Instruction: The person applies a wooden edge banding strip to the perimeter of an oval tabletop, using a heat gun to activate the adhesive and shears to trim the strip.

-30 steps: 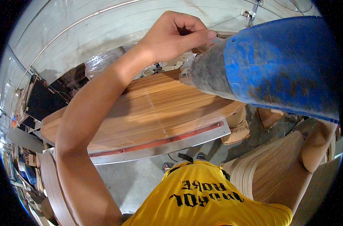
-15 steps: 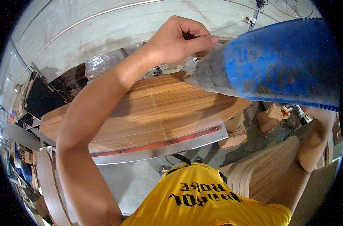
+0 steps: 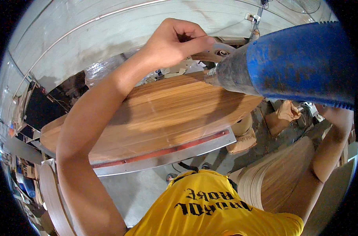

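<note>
A large blue plastic container (image 3: 297, 63) with a dirty grey tapered end lies tilted in the air at the upper right, its narrow tip pointing left. My right hand (image 3: 329, 111) is at its underside; the fingers are mostly hidden behind it, but the container appears held up by this hand. Curled into a pinch, my left hand (image 3: 183, 41) is raised just above and left of the narrow tip, apart from it. Whatever its fingers hold, if anything, is hidden. Below both hands lies a long wood-grain board (image 3: 159, 114) with rounded ends.
Along the board's near side runs a metal edge (image 3: 163, 162) with a red strip. Curved wood-grain panels (image 3: 281, 173) are stacked at right; another curved panel (image 3: 53, 192) stands at left. A brown paper sack (image 3: 242, 143) sits beyond the metal edge's right end. Plastic-wrapped material (image 3: 104, 70) lies by the wall.
The blue container has shifted slightly right, and my left hand slightly left, widening the gap between them. My left hand keeps its pinch. The whole view has shifted a little.
</note>
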